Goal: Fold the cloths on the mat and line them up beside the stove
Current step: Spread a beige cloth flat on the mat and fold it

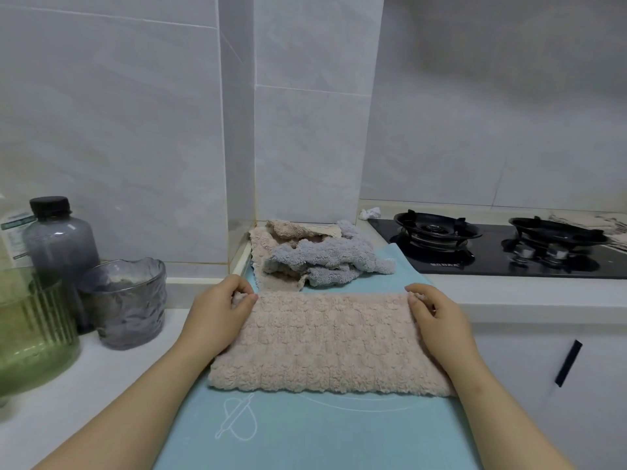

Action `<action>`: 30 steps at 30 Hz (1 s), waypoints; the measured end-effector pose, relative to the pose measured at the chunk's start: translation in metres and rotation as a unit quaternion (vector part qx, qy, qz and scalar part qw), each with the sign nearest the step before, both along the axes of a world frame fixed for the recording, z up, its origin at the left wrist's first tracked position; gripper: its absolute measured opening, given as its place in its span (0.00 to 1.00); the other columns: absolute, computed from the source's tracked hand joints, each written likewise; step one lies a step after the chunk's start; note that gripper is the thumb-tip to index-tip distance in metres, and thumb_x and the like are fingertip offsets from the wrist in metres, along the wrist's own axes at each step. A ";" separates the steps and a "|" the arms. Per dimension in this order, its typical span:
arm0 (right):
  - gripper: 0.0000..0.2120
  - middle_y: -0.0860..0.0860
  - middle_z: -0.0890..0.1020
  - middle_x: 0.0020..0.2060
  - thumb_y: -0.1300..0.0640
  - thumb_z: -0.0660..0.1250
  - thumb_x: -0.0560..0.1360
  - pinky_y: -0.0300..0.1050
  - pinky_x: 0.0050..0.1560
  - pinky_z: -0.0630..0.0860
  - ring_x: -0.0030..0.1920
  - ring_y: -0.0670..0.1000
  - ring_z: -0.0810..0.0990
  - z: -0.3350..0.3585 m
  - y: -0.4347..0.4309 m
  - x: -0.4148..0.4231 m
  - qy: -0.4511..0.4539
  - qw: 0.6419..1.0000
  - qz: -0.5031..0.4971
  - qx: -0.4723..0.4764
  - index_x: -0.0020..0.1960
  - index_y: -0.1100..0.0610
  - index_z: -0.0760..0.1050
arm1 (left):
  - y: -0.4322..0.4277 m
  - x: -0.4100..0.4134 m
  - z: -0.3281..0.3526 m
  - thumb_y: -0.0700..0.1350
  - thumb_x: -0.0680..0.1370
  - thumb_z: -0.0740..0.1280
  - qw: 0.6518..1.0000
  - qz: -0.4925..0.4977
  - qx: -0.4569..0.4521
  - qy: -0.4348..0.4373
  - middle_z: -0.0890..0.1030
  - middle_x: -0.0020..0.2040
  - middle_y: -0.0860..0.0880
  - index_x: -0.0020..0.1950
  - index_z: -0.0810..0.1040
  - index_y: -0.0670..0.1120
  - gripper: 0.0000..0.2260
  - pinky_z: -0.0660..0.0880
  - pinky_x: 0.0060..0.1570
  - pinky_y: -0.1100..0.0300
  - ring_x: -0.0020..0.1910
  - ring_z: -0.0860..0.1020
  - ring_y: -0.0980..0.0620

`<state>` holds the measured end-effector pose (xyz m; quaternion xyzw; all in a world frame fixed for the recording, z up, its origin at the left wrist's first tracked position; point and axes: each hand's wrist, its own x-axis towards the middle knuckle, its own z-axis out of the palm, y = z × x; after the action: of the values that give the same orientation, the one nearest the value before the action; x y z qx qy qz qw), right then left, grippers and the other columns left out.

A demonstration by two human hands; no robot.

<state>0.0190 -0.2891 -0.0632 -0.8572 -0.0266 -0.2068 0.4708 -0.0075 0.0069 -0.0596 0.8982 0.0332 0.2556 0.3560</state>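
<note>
A beige fluffy cloth (325, 340) lies folded into a wide strip across the light blue mat (305, 432). My left hand (220, 310) pinches its far left corner. My right hand (437, 317) pinches its far right corner. Behind the strip, at the mat's far end, sits a loose heap of a grey-blue cloth (315, 259) on top of more beige cloths (291, 230). The black gas stove (492, 245) is set into the counter to the right of the heap.
On the white counter at left stand a grey glass cup (129, 303), a dark bottle (57, 245) and a green glass jar (30, 330). A tiled pillar rises behind the heap. A white cabinet door with a black handle (568, 362) is below the stove.
</note>
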 end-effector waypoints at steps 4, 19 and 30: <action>0.10 0.48 0.78 0.35 0.55 0.61 0.76 0.42 0.38 0.68 0.38 0.49 0.75 -0.002 0.000 -0.002 0.073 0.997 -0.003 -0.039 0.56 0.44 0.70 | 0.001 0.002 0.000 0.47 0.76 0.67 0.997 -0.036 0.023 0.059 0.78 0.44 0.55 0.47 0.75 0.51 0.02 0.65 0.39 0.62 0.47 0.74 0.53; 0.03 0.48 0.77 0.36 0.57 0.62 0.77 0.46 0.37 0.66 0.42 0.53 0.74 -0.003 -0.002 0.005 0.017 0.994 -0.049 -0.097 0.44 0.52 0.73 | 0.001 0.007 -0.004 0.41 0.77 0.63 0.998 -0.046 0.026 0.023 0.79 0.46 0.44 0.47 0.73 0.54 0.07 0.65 0.37 0.67 0.45 0.74 0.49; 0.04 0.50 0.79 0.40 0.55 0.62 0.77 0.46 0.40 0.68 0.44 0.55 0.75 -0.006 -0.002 0.011 0.006 0.991 -0.073 -0.109 0.47 0.54 0.75 | 0.003 0.009 -0.007 0.38 0.77 0.63 0.998 -0.031 0.057 0.013 0.76 0.43 0.48 0.57 0.75 0.49 0.11 0.65 0.36 0.65 0.43 0.72 0.50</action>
<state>0.0298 -0.2914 -0.0690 -0.9044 0.0166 -0.2318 0.3578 0.0016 0.0099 -0.0663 0.9208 -0.0047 0.2342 0.3118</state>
